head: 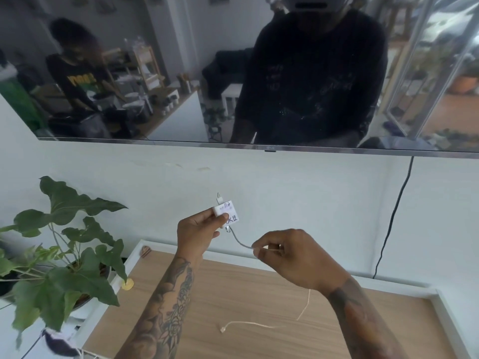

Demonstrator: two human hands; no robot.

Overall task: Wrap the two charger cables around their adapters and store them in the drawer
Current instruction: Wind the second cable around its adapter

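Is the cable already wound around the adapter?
No: the cable runs loose from the adapter in the left hand to the right hand.

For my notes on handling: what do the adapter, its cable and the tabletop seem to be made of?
Adapter: probably hard white plastic, smooth, with handwriting on a label.
Cable: likely flexible rubbery sheath; it curves and hangs limp.
Tabletop: pale wood or wood-look laminate, matte, grain lines visible.

A small white adapter (226,213) with handwritten marks, possibly "K12", is held up tilted, its thin white cable (242,242) curving from the lower end and trailing down onto the wooden tabletop (233,294), unwrapped.
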